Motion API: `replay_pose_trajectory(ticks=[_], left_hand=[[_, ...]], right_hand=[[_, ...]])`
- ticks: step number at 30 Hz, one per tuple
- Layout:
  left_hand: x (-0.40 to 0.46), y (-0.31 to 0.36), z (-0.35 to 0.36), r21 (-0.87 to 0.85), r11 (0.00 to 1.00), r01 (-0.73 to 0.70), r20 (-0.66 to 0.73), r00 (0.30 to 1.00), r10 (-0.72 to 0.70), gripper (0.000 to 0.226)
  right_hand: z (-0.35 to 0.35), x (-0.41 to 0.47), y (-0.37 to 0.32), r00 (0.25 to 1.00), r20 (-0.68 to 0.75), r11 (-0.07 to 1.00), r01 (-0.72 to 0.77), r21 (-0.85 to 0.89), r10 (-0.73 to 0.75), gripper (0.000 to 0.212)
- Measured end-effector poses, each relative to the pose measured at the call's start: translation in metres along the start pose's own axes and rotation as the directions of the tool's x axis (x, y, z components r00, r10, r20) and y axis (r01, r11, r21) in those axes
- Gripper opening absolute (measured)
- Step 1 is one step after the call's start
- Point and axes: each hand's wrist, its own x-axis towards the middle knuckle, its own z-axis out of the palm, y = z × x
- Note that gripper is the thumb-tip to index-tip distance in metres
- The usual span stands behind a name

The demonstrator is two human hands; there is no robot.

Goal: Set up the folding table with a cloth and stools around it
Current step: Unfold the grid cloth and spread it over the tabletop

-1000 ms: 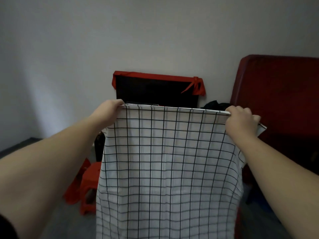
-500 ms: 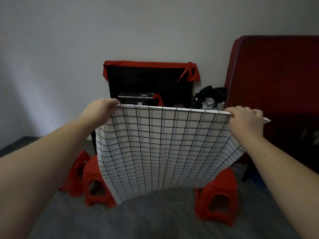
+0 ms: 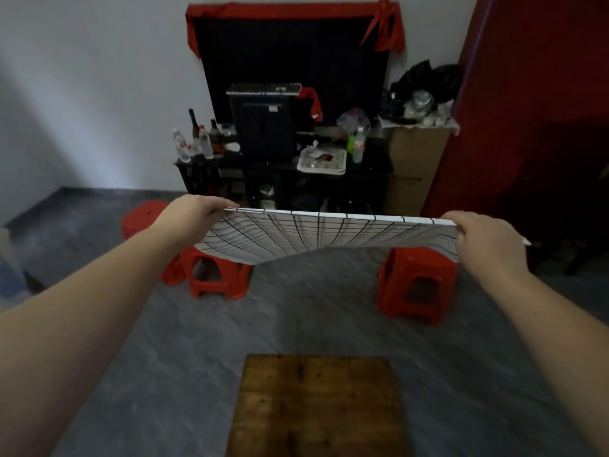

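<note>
While stretched well forward at the ends of two bare forearms, left hand [image 3: 194, 215] and right hand [image 3: 484, 239], each curled over and pinching one top corner of a white tablecloth [image 3: 316, 235] printed with a thin black grid. Cloth held taut along its far edge between the two hands, billowing almost flat in the air, near edge sagging in a curve, high above the floor and touching nothing else. Small corner of cloth poking out past the right hand.

Below the arms, near the bottom edge of view, a brown wooden table [image 3: 316, 407], square top bare and scuffed, well short of the raised cloth. Grey floor [image 3: 131, 374] all around it.

Beyond the cloth, red plastic stools: one [image 3: 217, 278] under the cloth's left side, another [image 3: 143, 216] behind the left hand, partly hidden, and one [image 3: 415, 285] under the cloth's right side, standing upright on the floor.

Farther back, against a pale wall [image 3: 82, 77], a dark low shelf [image 3: 283, 183] crowded with bottles [image 3: 197, 140], a white tray [image 3: 323, 161] and a black box-shaped appliance [image 3: 263, 127]. Behind it, a black panel [image 3: 296, 54] topped with red fabric [image 3: 384, 24] knotted at the right. Beside that, a cardboard box [image 3: 415, 166] with black bags [image 3: 425, 84] heaped on top. Far right, a large dark red surface [image 3: 540, 110], upright; what it is cannot be told.
</note>
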Motion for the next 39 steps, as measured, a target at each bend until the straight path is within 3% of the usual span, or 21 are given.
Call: replay_pose_trajectory(ticks=[4, 9, 13, 18, 22, 25, 33, 39], left_hand=[[-0.045, -0.009, 0.027, 0.027, 0.999, -0.023, 0.058, 0.998, 0.021, 0.03], [-0.105, -0.034, 0.075, -0.057, 0.996, -0.066, 0.193, 0.978, 0.076, 0.032], [-0.153, -0.043, 0.113, -0.117, 0.993, -0.015, 0.272, 0.961, 0.047, 0.037], [-0.219, -0.051, 0.174, -0.122, 0.991, 0.051, 0.35, 0.937, -0.005, 0.037], [-0.274, -0.054, 0.236, -0.174, 0.984, 0.022, 0.33, 0.943, 0.038, 0.038], [-0.314, -0.054, 0.286, -0.173, 0.982, 0.075, 0.341, 0.94, -0.012, 0.04], [-0.405, -0.051, 0.389, -0.117, 0.979, 0.168, 0.513, 0.854, -0.085, 0.039], [-0.455, -0.064, 0.445, -0.1, 0.982, 0.161, 0.568, 0.819, -0.077, 0.037]], right_hand=[[0.015, -0.061, -0.005, 0.994, 0.109, 0.999, -0.02, -0.051, 0.025, 0.035], [0.049, -0.156, -0.01, 0.963, 0.236, 0.991, -0.128, -0.027, 0.131, 0.046], [0.072, -0.213, -0.007, 0.942, 0.311, 0.991, -0.13, -0.013, 0.127, 0.051], [0.102, -0.267, 0.004, 0.89, 0.453, 0.995, -0.081, 0.049, 0.05, 0.06], [0.148, -0.317, 0.022, 0.851, 0.525, 0.992, -0.089, 0.094, 0.027, 0.061], [0.189, -0.359, 0.038, 0.808, 0.589, 0.99, -0.092, 0.11, 0.009, 0.061], [0.265, -0.463, 0.063, 0.686, 0.726, 0.988, -0.078, 0.133, -0.043, 0.058], [0.31, -0.508, 0.065, 0.607, 0.791, 0.993, -0.021, 0.114, -0.078, 0.071]])
